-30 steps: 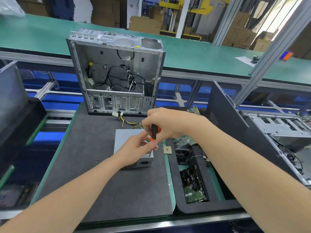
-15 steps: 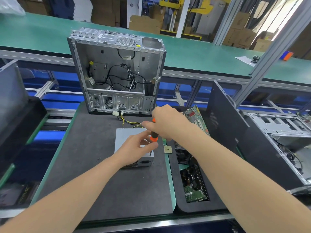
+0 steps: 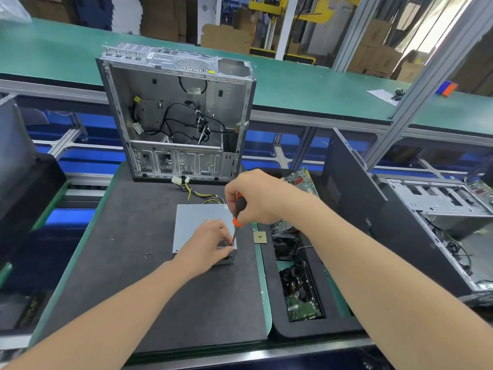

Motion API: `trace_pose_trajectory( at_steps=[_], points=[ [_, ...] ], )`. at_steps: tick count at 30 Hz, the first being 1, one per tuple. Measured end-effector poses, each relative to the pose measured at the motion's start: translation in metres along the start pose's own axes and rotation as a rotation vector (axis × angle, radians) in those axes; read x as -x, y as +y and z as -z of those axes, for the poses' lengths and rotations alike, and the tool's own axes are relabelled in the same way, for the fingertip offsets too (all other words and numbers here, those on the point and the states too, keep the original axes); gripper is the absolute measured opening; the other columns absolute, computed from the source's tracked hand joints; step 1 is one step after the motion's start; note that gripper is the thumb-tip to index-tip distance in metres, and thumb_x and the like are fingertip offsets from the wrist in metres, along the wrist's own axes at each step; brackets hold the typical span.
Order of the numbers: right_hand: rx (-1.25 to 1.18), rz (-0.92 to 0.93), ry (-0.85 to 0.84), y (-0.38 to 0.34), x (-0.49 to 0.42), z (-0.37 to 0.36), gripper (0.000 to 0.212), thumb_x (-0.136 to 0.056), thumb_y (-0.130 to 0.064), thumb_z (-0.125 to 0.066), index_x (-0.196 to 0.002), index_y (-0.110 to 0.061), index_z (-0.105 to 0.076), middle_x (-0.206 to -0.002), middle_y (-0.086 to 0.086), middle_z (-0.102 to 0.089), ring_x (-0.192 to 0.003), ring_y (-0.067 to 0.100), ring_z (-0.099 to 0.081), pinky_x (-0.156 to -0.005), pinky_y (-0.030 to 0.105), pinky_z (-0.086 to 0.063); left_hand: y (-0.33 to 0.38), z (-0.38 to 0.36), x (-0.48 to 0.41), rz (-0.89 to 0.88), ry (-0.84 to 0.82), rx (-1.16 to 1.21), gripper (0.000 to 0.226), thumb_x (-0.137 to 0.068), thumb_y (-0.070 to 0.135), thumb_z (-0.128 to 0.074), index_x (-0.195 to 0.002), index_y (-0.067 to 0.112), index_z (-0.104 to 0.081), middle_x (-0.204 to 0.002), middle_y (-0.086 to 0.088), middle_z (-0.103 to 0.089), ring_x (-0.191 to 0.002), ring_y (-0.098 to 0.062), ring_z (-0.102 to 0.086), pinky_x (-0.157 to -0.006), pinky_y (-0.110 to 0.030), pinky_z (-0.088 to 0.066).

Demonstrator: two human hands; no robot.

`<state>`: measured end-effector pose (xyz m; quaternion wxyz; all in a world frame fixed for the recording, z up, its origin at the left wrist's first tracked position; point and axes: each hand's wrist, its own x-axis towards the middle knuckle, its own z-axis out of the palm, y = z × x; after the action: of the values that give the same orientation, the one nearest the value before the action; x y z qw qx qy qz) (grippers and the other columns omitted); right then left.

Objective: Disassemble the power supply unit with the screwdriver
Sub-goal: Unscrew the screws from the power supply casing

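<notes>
The grey power supply unit (image 3: 196, 220) lies flat on the dark foam mat (image 3: 138, 222), its yellow and black cables (image 3: 198, 194) trailing toward the back. My right hand (image 3: 260, 197) grips the black and orange screwdriver (image 3: 238, 209) by the handle, and the shaft slants down to the unit's near right corner. My left hand (image 3: 206, 247) rests on that same corner, with its fingertips pinching close around the screwdriver tip. The screw itself is hidden by my fingers.
An open empty computer case (image 3: 176, 113) stands upright behind the unit. A black foam tray (image 3: 274, 311) on the right holds circuit boards, a fan and a drive. A small CPU chip (image 3: 260, 237) lies beside it. Loose screws (image 3: 148, 253) sit left of the unit. A dark side panel (image 3: 354, 198) leans at the right.
My right hand has turned the screwdriver upright and brought its tip down to the unit's near right corner. My left hand slid toward me to that corner.
</notes>
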<state>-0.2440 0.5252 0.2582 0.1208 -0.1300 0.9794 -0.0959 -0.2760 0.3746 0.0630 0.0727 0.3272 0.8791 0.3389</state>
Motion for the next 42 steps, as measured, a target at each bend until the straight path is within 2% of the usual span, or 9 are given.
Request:
trace_pose_trajectory(
  at_steps=[9,17,21,24,30,34,38,40,42],
  points=[
    [-0.104,0.009,0.13,0.008,0.003,0.015,0.017,-0.076,-0.021,-0.082,-0.085,-0.024,-0.067,-0.086,-0.012,-0.064,-0.087,0.012,-0.061,-0.072,0.037,-0.056,-0.016,0.012,-0.003,0.016,0.045,-0.041,0.004,-0.105,0.022,-0.057,-0.104,0.019,-0.059,-0.105,0.009,-0.05,-0.094,-0.009,-0.049,-0.085,-0.027,-0.04],
    [-0.334,-0.019,0.331,-0.01,-0.029,-0.013,0.018,-0.081,-0.028,-0.077,-0.093,-0.024,-0.065,-0.086,-0.009,-0.062,-0.082,0.01,-0.052,-0.058,0.027,-0.04,-0.082,0.057,0.043,0.472,0.341,0.0,0.011,-0.101,0.02,-0.062,-0.092,0.022,-0.068,-0.103,0.001,-0.06,-0.086,-0.015,-0.062,-0.089,-0.037,-0.05],
    [-0.488,-0.115,0.376,-0.023,-0.046,-0.041,0.025,-0.08,-0.036,-0.077,-0.101,-0.025,-0.071,-0.079,-0.019,-0.056,-0.07,-0.002,-0.051,-0.052,0.015,-0.034,-0.109,0.053,0.076,0.501,0.294,-0.054,0.011,-0.099,0.021,-0.067,-0.09,0.025,-0.07,-0.098,0.002,-0.06,-0.083,-0.014,-0.062,-0.092,-0.042,-0.052],
    [-0.622,-0.214,0.381,-0.026,-0.055,-0.06,0.015,-0.082,-0.03,-0.072,-0.097,-0.027,-0.075,-0.075,-0.008,-0.066,-0.063,0.01,-0.062,-0.046,0.015,-0.042,-0.118,0.046,0.085,0.465,0.28,-0.072,0.015,-0.096,0.02,-0.072,-0.086,0.031,-0.069,-0.088,0.008,-0.056,-0.08,-0.008,-0.057,-0.087,-0.038,-0.05],
    [-1.261,-0.414,0.278,-0.018,-0.064,-0.089,0.011,-0.085,-0.008,-0.074,-0.09,0.002,-0.075,-0.082,0.018,-0.071,-0.07,0.025,-0.068,-0.083,0.042,-0.063,-0.132,0.036,0.09,0.473,0.241,-0.038,0.009,-0.091,0.016,-0.079,-0.087,0.025,-0.077,-0.091,0.004,-0.057,-0.084,-0.012,-0.058,-0.081,-0.028,-0.046],
    [-1.56,-0.485,0.204,-0.005,-0.059,-0.103,0.02,-0.087,-0.001,-0.073,-0.1,0.014,-0.069,-0.088,0.02,-0.067,-0.081,0.032,-0.071,-0.083,0.036,-0.063,-0.134,0.036,0.089,0.478,0.234,-0.023,0.008,-0.091,0.015,-0.078,-0.088,0.022,-0.079,-0.092,0.003,-0.059,-0.086,-0.014,-0.059,-0.082,-0.027,-0.044],
    [-1.665,-0.448,0.162,0.011,-0.051,-0.113,0.008,-0.096,0.001,-0.064,-0.092,0.004,-0.069,-0.095,0.016,-0.063,-0.091,0.027,-0.065,-0.094,0.033,-0.058,-0.124,0.042,0.082,0.459,0.318,-0.051,0.014,-0.1,0.016,-0.067,-0.1,0.017,-0.081,-0.096,-0.004,-0.066,-0.095,-0.022,-0.063,-0.087,-0.03,-0.045],
    [-1.653,-0.414,0.171,0.019,-0.05,-0.118,0.023,-0.102,-0.003,-0.056,-0.081,0.0,-0.064,-0.088,0.012,-0.054,-0.085,0.021,-0.055,-0.098,0.031,-0.054,-0.111,0.045,0.074,0.443,0.35,0.055,0.02,-0.103,0.019,-0.062,-0.114,0.02,-0.078,-0.107,-0.001,-0.07,-0.1,-0.018,-0.066,-0.089,-0.025,-0.045],
    [-1.674,-0.457,0.195,0.028,-0.048,-0.123,0.019,-0.105,-0.01,-0.054,-0.098,0.004,-0.065,-0.095,0.012,-0.053,-0.083,0.019,-0.053,-0.088,0.029,-0.054,-0.097,0.048,0.064,0.423,0.267,0.284,0.027,-0.102,0.029,-0.064,-0.129,0.03,-0.07,-0.123,0.01,-0.069,-0.111,-0.008,-0.066,-0.095,-0.025,-0.049]
  ],
)
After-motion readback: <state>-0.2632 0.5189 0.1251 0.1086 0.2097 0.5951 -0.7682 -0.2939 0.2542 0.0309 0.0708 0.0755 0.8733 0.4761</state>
